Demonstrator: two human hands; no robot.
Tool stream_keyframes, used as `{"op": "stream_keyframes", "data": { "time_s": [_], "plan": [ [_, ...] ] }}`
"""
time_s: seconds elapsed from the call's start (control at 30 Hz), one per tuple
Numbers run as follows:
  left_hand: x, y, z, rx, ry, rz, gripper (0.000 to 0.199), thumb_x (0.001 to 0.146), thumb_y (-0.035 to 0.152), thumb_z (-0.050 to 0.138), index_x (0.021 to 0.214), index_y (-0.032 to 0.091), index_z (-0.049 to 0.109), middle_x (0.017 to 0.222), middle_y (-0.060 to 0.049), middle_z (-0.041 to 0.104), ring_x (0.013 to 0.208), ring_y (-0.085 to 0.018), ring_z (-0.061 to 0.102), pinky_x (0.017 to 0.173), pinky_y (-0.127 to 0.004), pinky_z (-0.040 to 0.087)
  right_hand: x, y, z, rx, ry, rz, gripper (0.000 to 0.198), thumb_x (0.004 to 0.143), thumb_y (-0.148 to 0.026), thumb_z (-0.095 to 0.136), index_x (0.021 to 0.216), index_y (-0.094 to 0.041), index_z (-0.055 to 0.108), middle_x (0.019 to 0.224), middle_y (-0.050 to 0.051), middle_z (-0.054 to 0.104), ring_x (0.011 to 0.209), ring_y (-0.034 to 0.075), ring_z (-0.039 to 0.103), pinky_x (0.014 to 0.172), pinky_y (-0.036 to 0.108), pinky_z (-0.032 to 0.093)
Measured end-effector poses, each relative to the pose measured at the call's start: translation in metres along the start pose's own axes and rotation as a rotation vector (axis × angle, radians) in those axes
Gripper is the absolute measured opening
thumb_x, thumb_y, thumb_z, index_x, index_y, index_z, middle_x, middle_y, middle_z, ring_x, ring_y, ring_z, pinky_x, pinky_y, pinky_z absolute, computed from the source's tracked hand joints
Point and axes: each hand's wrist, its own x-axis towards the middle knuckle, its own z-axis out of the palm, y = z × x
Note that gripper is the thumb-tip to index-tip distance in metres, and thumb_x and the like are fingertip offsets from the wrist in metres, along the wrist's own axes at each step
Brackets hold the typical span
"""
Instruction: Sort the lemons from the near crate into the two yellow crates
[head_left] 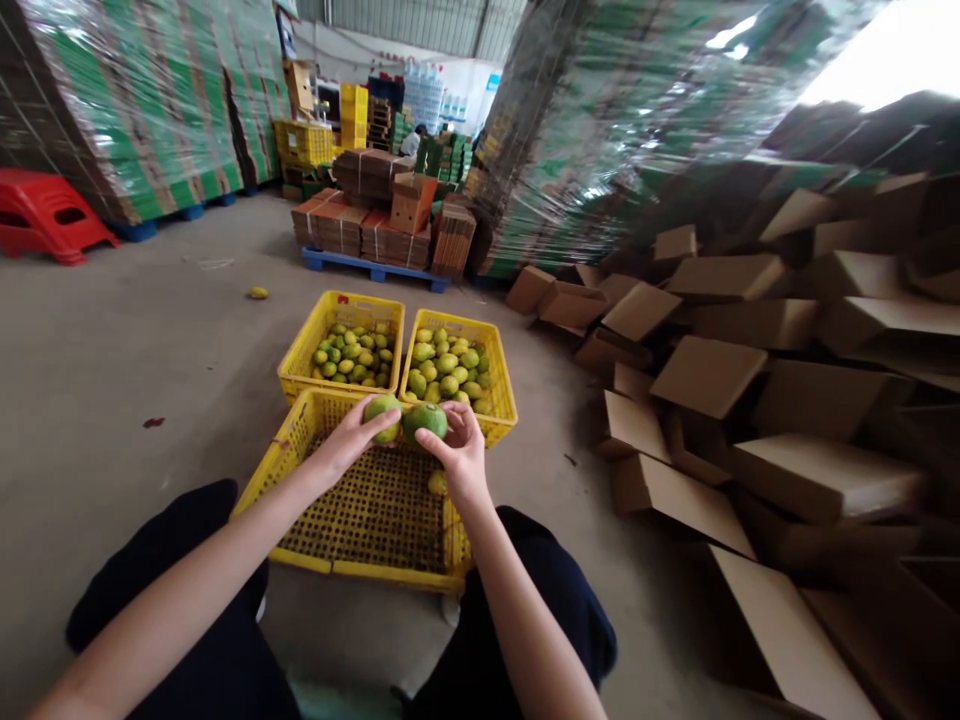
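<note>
My left hand (352,440) is wrapped round a yellow-green papaya (384,420). Beside it, my right hand (463,455) grips a greener papaya (424,426), its stem end turned upward. Both fruits are held close together above the far edge of a yellow plastic crate (330,566) between my knees. Inside that crate, one yellowish papaya (437,483) lies at the right side, partly hidden by my right hand. Behind it stand two more crates, a left crate (289,362) and a right crate (511,400), each holding many green and yellow papayas.
Empty cardboard boxes (709,375) are heaped on the right. Flattened cartons sit on a blue pallet (375,268) ahead. Wrapped stacks (165,100) rise at both sides. A red stool (52,215) stands at left, and a loose fruit (257,293) lies on the floor.
</note>
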Motion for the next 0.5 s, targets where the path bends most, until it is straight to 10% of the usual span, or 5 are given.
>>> {"op": "stream_keyframes", "data": {
  "time_s": [0.3, 0.5],
  "plan": [
    [0.002, 0.002, 0.012, 0.103, -0.108, 0.009, 0.031, 0.073, 0.048, 0.074, 0.078, 0.019, 0.064, 0.062, 0.002, 0.064, 0.053, -0.013, 0.057, 0.052, -0.024, 0.043, -0.002, -0.001, 0.001, 0.094, 0.012, 0.142, 0.041, 0.068, -0.053, 0.078, 0.078, -0.022, 0.053, 0.057, -0.006, 0.064, 0.035, 0.013, 0.056, 0.030, 0.022, 0.043],
    [0.012, -0.010, 0.009, -0.042, -0.122, -0.070, 0.029, 0.079, 0.043, 0.068, 0.076, 0.014, 0.073, 0.063, -0.005, 0.071, 0.069, -0.022, 0.068, 0.067, -0.029, 0.050, -0.001, 0.002, 0.001, 0.167, -0.009, 0.300, 0.046, 0.069, -0.063, 0.070, 0.071, -0.020, 0.054, 0.046, -0.003, 0.060, 0.024, 0.013, 0.048, 0.021, 0.020, 0.030]
  ]
}}
